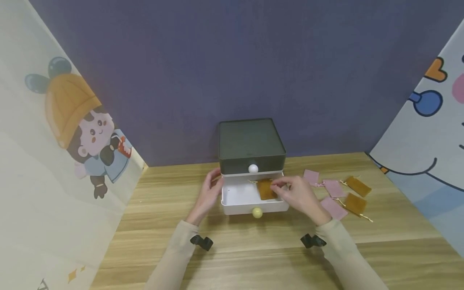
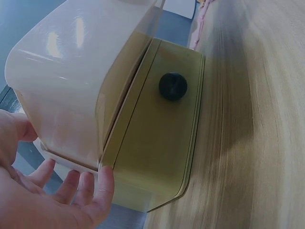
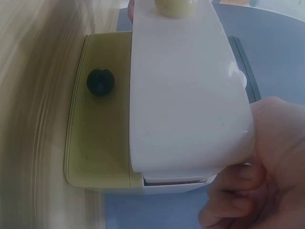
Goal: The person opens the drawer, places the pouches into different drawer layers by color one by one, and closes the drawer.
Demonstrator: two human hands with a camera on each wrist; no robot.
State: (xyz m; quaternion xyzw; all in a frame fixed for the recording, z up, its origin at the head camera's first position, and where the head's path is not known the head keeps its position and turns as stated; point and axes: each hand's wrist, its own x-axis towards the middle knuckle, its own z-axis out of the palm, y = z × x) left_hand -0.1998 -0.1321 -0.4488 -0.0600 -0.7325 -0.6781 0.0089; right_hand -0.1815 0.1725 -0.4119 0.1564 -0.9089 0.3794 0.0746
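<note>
A small drawer cabinet [image 1: 250, 139] has a dark green top drawer, a white middle drawer [image 1: 237, 209] pulled out, and a yellow bottom drawer [image 2: 152, 129] seen in the wrist views. An orange drawstring pouch [image 1: 266, 190] lies in the white drawer toward its right side. My right hand [image 1: 299, 195] reaches over that drawer's right wall, pinching the pouch's edge between thumb and fingers. In the right wrist view the drawer hides the fingertips. My left hand [image 1: 209, 191] rests with extended fingers [image 2: 104, 188] against the cabinet's left side.
Right of the cabinet, several pink pouches [image 1: 334, 188] and two orange pouches [image 1: 357, 186] lie on the wooden table [image 1: 253, 257]. A dark blue panel [image 1: 250, 60] stands behind, with printed panels at left and right.
</note>
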